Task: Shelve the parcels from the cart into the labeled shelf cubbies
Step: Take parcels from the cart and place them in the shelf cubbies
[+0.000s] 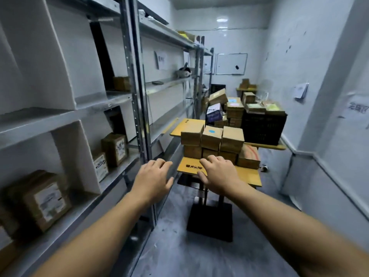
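Just before the stacked parcels (212, 139), outstretched hands (153, 177) (218, 172) (fingers loose)

The room is evenly but dimly lit, in a cool bluish white. Light comes from overhead: 2 glare patches (222, 20) shine on the glossy back wall (239, 41) near the ceiling, the upper one brighter. Shadows are soft. The darkest sit inside the shelf cubbies (111, 120) on the left and under the yellow tabletop (247, 176). The wide lens bends the shelf uprights (137, 96) and stretches the forearms (299, 232) toward the bottom corners. The labelled parcel (43, 198) at the left edge is smeared with blur, its print unreadable. The far stacks (235, 110) look soft and grainy.
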`<state>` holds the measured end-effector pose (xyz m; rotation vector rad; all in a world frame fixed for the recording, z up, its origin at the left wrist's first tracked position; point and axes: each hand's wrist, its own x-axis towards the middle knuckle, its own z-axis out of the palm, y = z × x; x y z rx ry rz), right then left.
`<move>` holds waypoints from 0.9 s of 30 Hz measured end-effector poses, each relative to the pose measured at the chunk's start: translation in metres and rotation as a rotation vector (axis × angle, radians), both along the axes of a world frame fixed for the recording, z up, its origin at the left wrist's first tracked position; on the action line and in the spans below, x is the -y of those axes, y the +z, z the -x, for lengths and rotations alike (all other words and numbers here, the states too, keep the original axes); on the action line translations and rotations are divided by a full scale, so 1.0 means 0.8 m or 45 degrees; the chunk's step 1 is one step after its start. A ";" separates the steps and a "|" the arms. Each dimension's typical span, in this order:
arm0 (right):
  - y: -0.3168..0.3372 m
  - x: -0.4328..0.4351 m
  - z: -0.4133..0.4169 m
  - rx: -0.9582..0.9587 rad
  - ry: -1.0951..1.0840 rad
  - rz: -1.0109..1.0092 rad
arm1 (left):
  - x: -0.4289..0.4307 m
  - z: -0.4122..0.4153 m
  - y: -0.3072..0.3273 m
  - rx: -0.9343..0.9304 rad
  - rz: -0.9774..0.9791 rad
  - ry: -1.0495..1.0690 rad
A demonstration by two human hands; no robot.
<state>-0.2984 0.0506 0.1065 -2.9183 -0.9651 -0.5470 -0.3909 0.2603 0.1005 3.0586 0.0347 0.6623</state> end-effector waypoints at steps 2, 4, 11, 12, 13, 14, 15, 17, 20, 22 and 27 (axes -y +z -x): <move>-0.009 0.021 -0.026 -0.030 -0.056 0.006 | 0.013 -0.036 -0.010 -0.022 0.000 -0.053; -0.018 0.035 -0.050 -0.069 -0.103 0.007 | 0.020 -0.071 -0.018 -0.043 0.003 -0.098; -0.049 0.045 -0.155 -0.188 -0.254 0.052 | 0.021 -0.219 -0.043 -0.078 0.018 -0.229; -0.050 0.043 -0.176 -0.189 -0.284 0.054 | 0.020 -0.244 -0.045 -0.078 0.029 -0.250; -0.050 0.041 -0.197 -0.184 -0.315 0.054 | 0.018 -0.268 -0.047 -0.076 0.033 -0.270; -0.050 0.038 -0.217 -0.182 -0.346 0.051 | 0.016 -0.292 -0.046 -0.070 0.034 -0.287; -0.049 0.034 -0.237 -0.192 -0.376 0.045 | 0.014 -0.316 -0.045 -0.065 0.043 -0.303; -0.051 0.025 -0.276 -0.222 -0.424 0.032 | 0.010 -0.363 -0.044 -0.060 0.064 -0.338; -0.062 0.016 -0.327 -0.227 -0.488 -0.032 | 0.006 -0.430 -0.045 -0.072 0.021 -0.393; -0.070 0.018 -0.353 -0.251 -0.512 -0.066 | 0.002 -0.472 -0.051 -0.090 0.037 -0.424; -0.087 0.045 -0.421 -0.261 -0.558 -0.133 | 0.013 -0.556 -0.076 -0.143 0.051 -0.466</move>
